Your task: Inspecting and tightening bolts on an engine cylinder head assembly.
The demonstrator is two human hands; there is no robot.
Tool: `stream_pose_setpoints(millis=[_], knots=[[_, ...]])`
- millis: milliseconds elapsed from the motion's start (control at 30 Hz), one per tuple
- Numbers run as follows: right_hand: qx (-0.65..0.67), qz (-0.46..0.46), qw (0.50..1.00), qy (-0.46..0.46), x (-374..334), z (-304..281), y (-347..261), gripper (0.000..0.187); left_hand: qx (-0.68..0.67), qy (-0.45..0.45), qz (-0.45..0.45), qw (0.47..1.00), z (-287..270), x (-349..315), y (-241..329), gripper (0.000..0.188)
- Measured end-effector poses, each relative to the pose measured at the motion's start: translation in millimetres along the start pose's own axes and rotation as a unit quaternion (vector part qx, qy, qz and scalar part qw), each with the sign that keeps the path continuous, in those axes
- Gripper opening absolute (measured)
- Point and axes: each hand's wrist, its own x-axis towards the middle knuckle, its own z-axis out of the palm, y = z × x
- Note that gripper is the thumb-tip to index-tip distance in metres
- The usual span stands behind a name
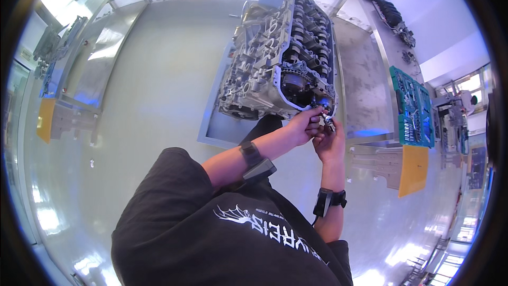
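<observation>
Here's the engine (259, 63), mounted over its metal frame (211, 142), camshafts (307, 26) bare, no top cover on. The left hand (305, 127) and right hand (329, 144) both close on 1 shiny metal piece (329, 121) at the near chain end. Work looks midway: opened up, that piece not yet dealt with, refitting apparently left.

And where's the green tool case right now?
In the head view it's on the right side: the open green tool case lies right of the engine and right hand, just above the yellow panel.
</observation>
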Motion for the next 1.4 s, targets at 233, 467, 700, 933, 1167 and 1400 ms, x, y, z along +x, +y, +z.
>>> stream_pose_setpoints(millis=[233,467,700,933,1167,1400], knots=[[-0.282,-0.145,0.948,0.007,-12,30,-26,0.023,0.007,0.01,0.004,1.0,1,0,1,0.022],[-0.665,-0.406,0.626,-0.027,-18,36,-21,0.013,-0.029,-0.08,-0.011,0.996,-27,14,-2,0.021],[-0.709,-0.557,0.431,-0.039,-28,22,1,0.023,0.015,-0.038,0.033,0.999,-5,-1,-5,0.024],[-0.682,-0.574,0.453,-0.031,-24,22,1,0.026,0.027,0.01,0.03,0.999,2,-7,-1,0.024],[-0.604,-0.589,0.537,-0.018,-24,5,8,0.025,-0.008,-0.064,-0.038,0.997,-11,2,7,0.027],[-0.461,-0.561,0.687,-0.005,-27,-24,15,0.009,0.001,-0.034,-0.035,0.999,-2,-4,9,0.028]])
